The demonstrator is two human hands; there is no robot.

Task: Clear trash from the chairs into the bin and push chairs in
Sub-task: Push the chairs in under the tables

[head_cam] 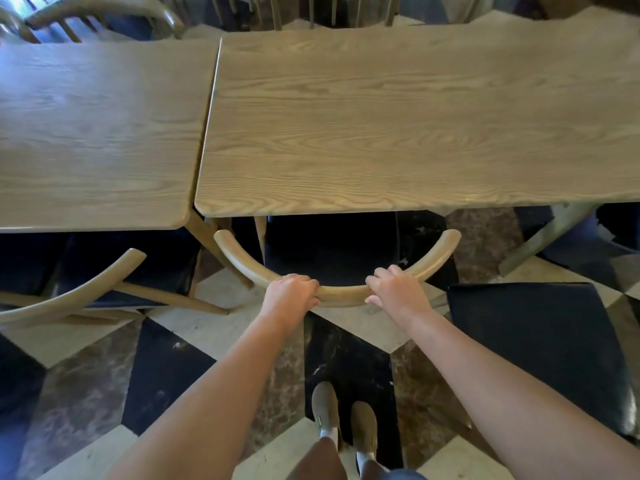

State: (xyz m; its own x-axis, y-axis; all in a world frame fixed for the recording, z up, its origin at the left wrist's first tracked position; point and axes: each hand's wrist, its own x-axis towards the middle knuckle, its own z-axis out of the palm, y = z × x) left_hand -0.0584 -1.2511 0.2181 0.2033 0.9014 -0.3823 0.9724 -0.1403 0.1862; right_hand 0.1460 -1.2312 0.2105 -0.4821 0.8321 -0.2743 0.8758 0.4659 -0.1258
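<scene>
A wooden chair with a curved backrest point(341, 292) and a dark seat point(329, 247) stands right in front of me, its seat partly under the right-hand wooden table point(415, 133). My left hand point(292, 291) grips the backrest left of its middle. My right hand point(394, 287) grips it right of the middle. No trash shows on this seat. No bin is in view.
A second table point(93, 133) adjoins on the left, with another chair point(104, 271) tucked partly under it. A dark chair seat point(540, 348) stands out from the table at my right. More chair backs point(104, 12) line the far side. The floor is checkered tile.
</scene>
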